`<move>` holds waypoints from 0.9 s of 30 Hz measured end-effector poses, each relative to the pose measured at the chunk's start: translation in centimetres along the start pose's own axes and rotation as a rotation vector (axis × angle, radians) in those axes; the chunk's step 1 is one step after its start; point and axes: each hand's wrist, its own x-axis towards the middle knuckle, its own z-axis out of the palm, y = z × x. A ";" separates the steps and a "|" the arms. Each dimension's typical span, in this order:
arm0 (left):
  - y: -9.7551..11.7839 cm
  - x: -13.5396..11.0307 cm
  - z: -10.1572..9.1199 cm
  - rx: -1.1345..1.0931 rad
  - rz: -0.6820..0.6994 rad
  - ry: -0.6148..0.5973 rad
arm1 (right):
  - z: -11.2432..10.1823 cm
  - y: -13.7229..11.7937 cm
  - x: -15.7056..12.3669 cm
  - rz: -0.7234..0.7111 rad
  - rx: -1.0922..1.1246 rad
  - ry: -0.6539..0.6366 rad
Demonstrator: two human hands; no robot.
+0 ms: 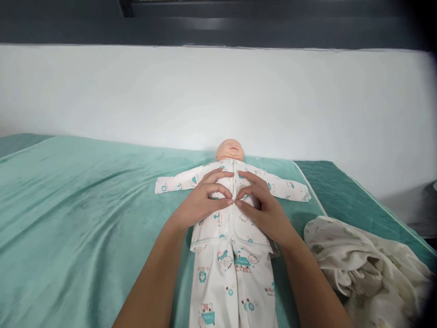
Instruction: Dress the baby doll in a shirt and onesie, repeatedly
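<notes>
A baby doll (230,150) lies on its back on a teal blanket (85,205), arms spread. It wears a white printed top (232,218) and matching trousers (235,282). Both my hands rest on the doll's chest. My left hand (201,200) pinches the left edge of the top's front placket between thumb and fingers. My right hand (262,205) pinches the right edge, and the fingertips of both hands meet at the row of snaps in the middle.
A crumpled cream printed cloth (362,264) lies at the right on the darker quilted mattress (341,191). A white wall (218,95) runs close behind the doll's head. The blanket stretches wide to the left.
</notes>
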 end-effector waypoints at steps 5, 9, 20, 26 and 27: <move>0.2 -0.2 -0.1 0.013 -0.006 0.009 | -0.2 0.1 0.0 0.001 -0.010 -0.046; 0.2 -0.4 -0.3 0.006 -0.020 -0.002 | -0.3 0.3 -0.1 -0.011 -0.014 -0.059; 0.5 -0.5 -0.3 0.021 0.005 -0.022 | -0.3 0.3 0.0 -0.013 0.024 -0.076; 0.4 -0.5 -0.3 0.041 0.024 -0.018 | -0.3 0.4 -0.1 -0.013 0.044 -0.064; 0.4 -0.5 -0.3 0.046 0.030 -0.019 | -0.3 0.4 0.0 -0.011 0.049 -0.061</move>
